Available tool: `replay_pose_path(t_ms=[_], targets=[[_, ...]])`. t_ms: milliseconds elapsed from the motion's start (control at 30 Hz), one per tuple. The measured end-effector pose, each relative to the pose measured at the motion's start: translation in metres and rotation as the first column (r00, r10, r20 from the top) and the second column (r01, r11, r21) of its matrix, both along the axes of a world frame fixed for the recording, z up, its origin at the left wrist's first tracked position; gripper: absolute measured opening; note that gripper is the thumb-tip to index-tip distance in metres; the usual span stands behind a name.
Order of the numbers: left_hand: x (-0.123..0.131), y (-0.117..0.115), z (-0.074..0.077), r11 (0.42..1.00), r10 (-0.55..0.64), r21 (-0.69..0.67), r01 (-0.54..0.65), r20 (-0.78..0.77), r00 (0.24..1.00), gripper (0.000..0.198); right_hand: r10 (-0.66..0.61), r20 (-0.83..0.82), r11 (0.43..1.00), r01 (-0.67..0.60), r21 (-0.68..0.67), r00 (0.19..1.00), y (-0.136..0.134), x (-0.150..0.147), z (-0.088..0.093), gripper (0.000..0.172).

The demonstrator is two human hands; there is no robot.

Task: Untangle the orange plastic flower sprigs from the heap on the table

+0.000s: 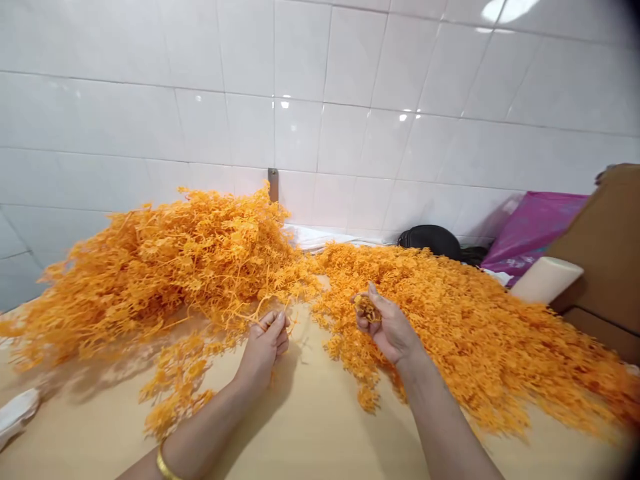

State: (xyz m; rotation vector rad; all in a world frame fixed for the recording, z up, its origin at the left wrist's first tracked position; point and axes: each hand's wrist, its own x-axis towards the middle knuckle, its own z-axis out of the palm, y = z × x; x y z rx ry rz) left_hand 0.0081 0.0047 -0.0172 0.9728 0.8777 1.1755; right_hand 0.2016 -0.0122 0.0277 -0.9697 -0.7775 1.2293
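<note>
My left hand (267, 340) pinches the thin stem of an orange artificial flower sprig (255, 313) over the middle of the table (325, 427). To its right, my right hand (387, 323) is closed around a bunch of stems (367, 308), their brownish ends facing the camera. The orange sprays of that bunch seem to trail to the right, merging with the heap (475, 333) there. A taller heap of the same orange sprigs (190, 260) rises behind and left of my left hand. One loose orange cluster (180, 380) lies beside my left forearm.
White tiles (350, 140) cover the wall behind. At the right stand a cardboard box (605, 247), a pale roll (547, 280) and a purple bag (530, 230). A black item (430, 240) sits against the wall. Something white (19, 410) lies at the left edge.
</note>
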Motion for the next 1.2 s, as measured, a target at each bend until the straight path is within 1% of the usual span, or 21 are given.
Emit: replay_pose_path(t_ms=[100,200,333,433,500,567,600,633,667,700,733,767,800,833,867,900,933,967,1067,1100,1200], targets=[[0.001,0.0,-0.002,1.0,0.004,0.009,-0.004,0.006,1.0,0.03,0.045,-0.123,0.997,-0.052,-0.053,0.991,-0.002,-0.002,0.003,0.025],[0.002,0.0,-0.001,1.0,0.008,0.007,-0.008,0.0,1.0,0.031,0.074,-0.185,0.991,-0.093,-0.096,0.98,-0.003,-0.003,0.004,0.029],[0.001,0.001,-0.001,1.0,-0.008,0.003,0.008,-0.01,1.0,0.032,0.06,-0.194,0.987,-0.088,-0.138,0.979,-0.001,-0.004,0.001,0.036],[0.0,0.001,-0.003,1.0,-0.028,-0.001,0.028,-0.018,0.999,0.031,0.048,-0.18,0.988,-0.073,-0.133,0.982,0.002,-0.004,-0.003,0.038],[0.001,0.0,-0.004,0.999,-0.034,0.008,0.034,-0.021,0.999,0.031,0.031,-0.157,0.988,-0.053,-0.143,0.987,0.004,-0.005,-0.006,0.038],[0.001,-0.001,-0.004,0.999,-0.033,0.02,0.034,-0.017,0.999,0.031,0.006,-0.088,0.99,-0.018,-0.141,0.996,0.004,-0.005,-0.008,0.039],[0.001,-0.001,-0.003,0.999,-0.034,0.026,0.034,-0.01,0.999,0.031,-0.017,-0.01,0.992,0.016,-0.122,1.0,0.004,-0.006,-0.009,0.04],[0.001,-0.001,-0.002,0.999,-0.04,0.026,0.04,-0.001,0.999,0.031,-0.054,0.111,0.994,0.064,-0.088,0.992,0.004,-0.006,-0.009,0.041],[0.001,-0.002,0.0,0.999,-0.049,0.022,0.048,0.013,0.999,0.032,-0.103,0.271,0.993,0.115,-0.028,0.957,0.003,-0.007,-0.01,0.042],[0.0,-0.002,0.002,0.998,-0.063,0.013,0.062,0.032,0.998,0.032,-0.163,0.449,0.986,0.155,0.054,0.878,0.002,-0.008,-0.01,0.041],[-0.001,-0.001,0.004,0.996,-0.084,-0.002,0.084,0.053,0.995,0.033,-0.232,0.614,0.973,0.177,0.15,0.754,0.002,-0.01,-0.011,0.04],[-0.003,-0.001,0.006,0.993,-0.112,-0.018,0.114,0.076,0.991,0.033,-0.305,0.738,0.952,0.178,0.249,0.602,0.001,-0.011,-0.011,0.038],[-0.004,0.0,0.008,0.989,-0.14,-0.032,0.143,0.099,0.985,0.034,-0.376,0.809,0.926,0.163,0.339,0.452,0.001,-0.012,-0.012,0.036],[-0.006,0.0,0.01,0.984,-0.168,-0.042,0.174,0.118,0.979,0.034,-0.44,0.835,0.898,0.142,0.416,0.331,0.001,-0.014,-0.013,0.033],[-0.007,0.0,0.011,0.978,-0.195,-0.046,0.202,0.131,0.972,0.034,-0.489,0.836,0.872,0.124,0.473,0.251,0.0,-0.015,-0.013,0.03],[-0.008,0.0,0.011,0.973,-0.22,-0.048,0.228,0.136,0.966,0.033,-0.522,0.826,0.853,0.114,0.51,0.213,0.0,-0.016,-0.014,0.028],[-0.009,-0.001,0.011,0.968,-0.24,-0.045,0.248,0.134,0.961,0.033,-0.538,0.816,0.842,0.109,0.528,0.21,-0.001,-0.018,-0.014,0.026],[-0.009,-0.001,0.011,0.963,-0.261,-0.037,0.268,0.126,0.957,0.032,-0.542,0.808,0.84,0.109,0.532,0.231,-0.002,-0.019,-0.014,0.025],[-0.007,-0.002,0.008,0.946,-0.325,0.008,0.325,0.076,0.943,0.032,-0.53,0.779,0.843,0.115,0.525,0.336,-0.005,-0.023,-0.012,0.024],[-0.006,-0.003,0.007,0.942,-0.335,0.022,0.334,0.049,0.941,0.031,-0.53,0.768,0.84,0.102,0.532,0.359,-0.006,-0.025,-0.011,0.024],[0.0,-0.003,0.004,0.952,-0.3,0.045,0.304,-0.071,0.951,0.03,-0.534,0.758,0.815,-0.012,0.58,0.373,-0.01,-0.034,-0.011,0.021]])
